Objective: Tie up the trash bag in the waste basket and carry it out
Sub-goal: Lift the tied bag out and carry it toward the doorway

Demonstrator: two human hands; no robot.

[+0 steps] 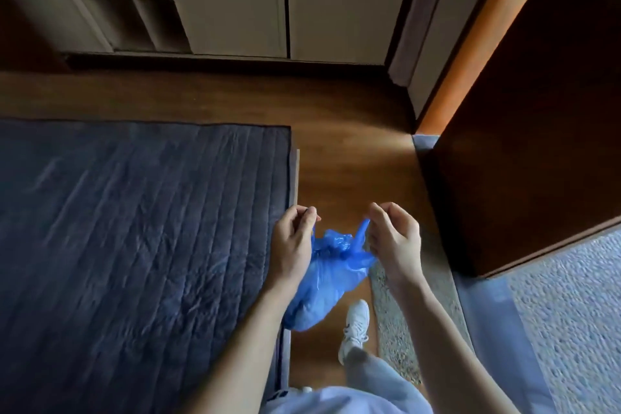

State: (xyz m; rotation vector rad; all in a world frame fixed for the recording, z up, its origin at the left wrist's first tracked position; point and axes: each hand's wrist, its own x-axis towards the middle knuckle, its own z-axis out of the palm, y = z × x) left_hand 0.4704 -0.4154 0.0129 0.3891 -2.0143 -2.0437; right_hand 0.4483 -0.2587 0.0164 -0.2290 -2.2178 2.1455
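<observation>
Left hand point(292, 245) and right hand point(393, 242) each pinch one end of the blue trash bag point(322, 282), held beside the bed point(134, 228) edge.

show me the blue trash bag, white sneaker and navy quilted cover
blue trash bag point(322, 289), head view, on its bulging body
white sneaker point(354, 326), head view, on its laced upper
navy quilted cover point(134, 228), head view, on its stitched middle

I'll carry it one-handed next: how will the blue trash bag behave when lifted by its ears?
Probably floppy: the blue trash bag is thin, wrinkled film sagging below the left hand and right hand. Likely light, as fingertip pinches carry it. Hanging free, it may swing.
</observation>
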